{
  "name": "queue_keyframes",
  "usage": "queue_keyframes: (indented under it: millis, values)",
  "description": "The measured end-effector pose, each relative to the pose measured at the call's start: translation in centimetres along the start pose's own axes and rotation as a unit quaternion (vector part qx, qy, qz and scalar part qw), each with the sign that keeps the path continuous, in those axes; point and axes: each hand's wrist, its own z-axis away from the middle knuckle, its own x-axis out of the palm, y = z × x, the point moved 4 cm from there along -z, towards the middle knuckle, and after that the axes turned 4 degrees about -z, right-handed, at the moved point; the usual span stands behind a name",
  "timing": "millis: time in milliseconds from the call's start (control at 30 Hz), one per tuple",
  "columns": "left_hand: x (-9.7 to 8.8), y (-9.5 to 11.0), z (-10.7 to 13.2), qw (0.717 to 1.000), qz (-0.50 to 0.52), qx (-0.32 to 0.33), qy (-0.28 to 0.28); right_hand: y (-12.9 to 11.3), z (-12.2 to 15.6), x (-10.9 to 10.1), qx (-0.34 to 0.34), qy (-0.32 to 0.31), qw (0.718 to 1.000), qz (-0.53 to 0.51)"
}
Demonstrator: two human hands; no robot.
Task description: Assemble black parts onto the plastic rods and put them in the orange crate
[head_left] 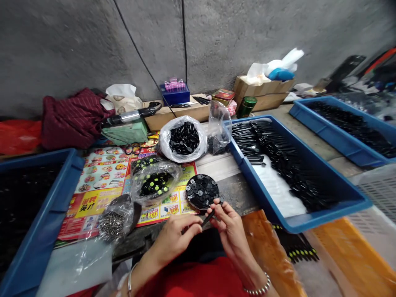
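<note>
My left hand (173,241) and my right hand (229,233) meet low in the middle of the view, with a thin black plastic piece (208,218) between their fingers. The right hand pinches it, and the left fingertips seem to hold its other end. Just above my right fingers lies a round pile of flat black parts with white marks (201,191). A clear plastic bag of black parts with green dots (156,183) sits to the left of that pile. A small bag of metal pieces (111,225) lies near my left wrist.
A blue tray of black strips (247,194) stands to my right, and another (337,128) lies beyond it. A blue tray (40,206) stands at left. A printed flyer (102,177) covers the table. A white bag of black parts (184,139) and boxes stand towards the grey wall (77,45).
</note>
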Motion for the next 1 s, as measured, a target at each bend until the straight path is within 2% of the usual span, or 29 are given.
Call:
queue_keyframes:
  millis: [100,200,367,467,700,867,1000]
  values:
    - [-2.2,-1.2,-2.0,0.996,-0.054,0.009,0.068,-0.5,-0.1,-0.4,-0.004,-0.024,1.000,-0.012]
    - [-3.7,-2.5,-4.3,0.980,-0.146,-0.003,0.133,-0.3,0.0,-0.7,0.053,-0.061,0.996,-0.042]
    - [-3.2,-3.3,-6.6,0.971,-0.198,-0.027,0.132,1.0,0.3,-0.9,0.222,-0.114,0.955,-0.162]
    - [-2.4,-3.3,-6.6,0.969,-0.213,-0.037,0.123,1.5,0.3,-1.0,0.264,-0.138,0.931,-0.209]
    - [-2.1,-3.6,-6.6,0.967,-0.218,-0.050,0.118,1.8,0.1,-1.0,0.290,-0.161,0.907,-0.258]
    - [-2.2,-3.8,-7.1,0.968,-0.212,-0.051,0.122,1.8,0.0,-1.0,0.288,-0.163,0.909,-0.255]
    - [-2.3,-3.9,-7.0,0.971,-0.199,-0.040,0.123,1.8,0.1,-1.2,0.276,-0.146,0.920,-0.236]
